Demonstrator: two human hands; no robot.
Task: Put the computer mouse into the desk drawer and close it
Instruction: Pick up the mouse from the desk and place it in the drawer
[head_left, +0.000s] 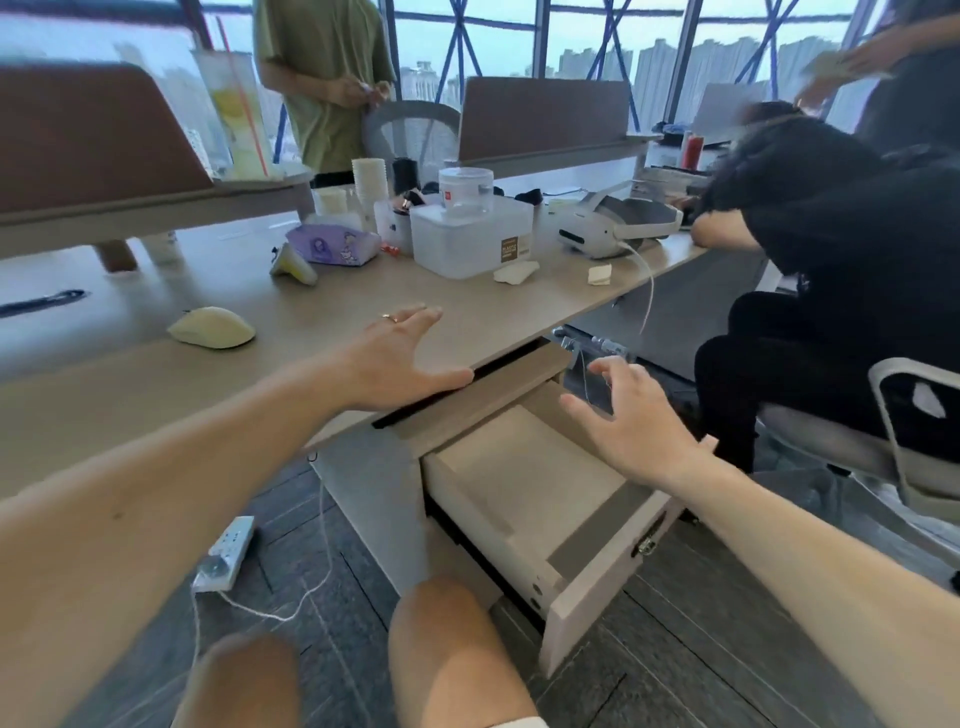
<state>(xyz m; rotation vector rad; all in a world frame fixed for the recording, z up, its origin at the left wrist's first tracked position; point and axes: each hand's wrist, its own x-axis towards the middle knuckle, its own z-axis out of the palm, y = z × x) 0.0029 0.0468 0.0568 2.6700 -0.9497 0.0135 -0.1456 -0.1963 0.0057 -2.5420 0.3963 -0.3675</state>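
Mouse (211, 327) on desk (322, 312), drawer (524, 483) open — hands (400, 364) empty

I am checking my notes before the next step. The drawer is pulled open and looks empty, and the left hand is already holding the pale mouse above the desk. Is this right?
One point is wrong. In the head view the left hand holds nothing; it lies open on the desk edge, and the pale mouse rests on the desk, apart from it. The drawer is indeed pulled open and looks empty.
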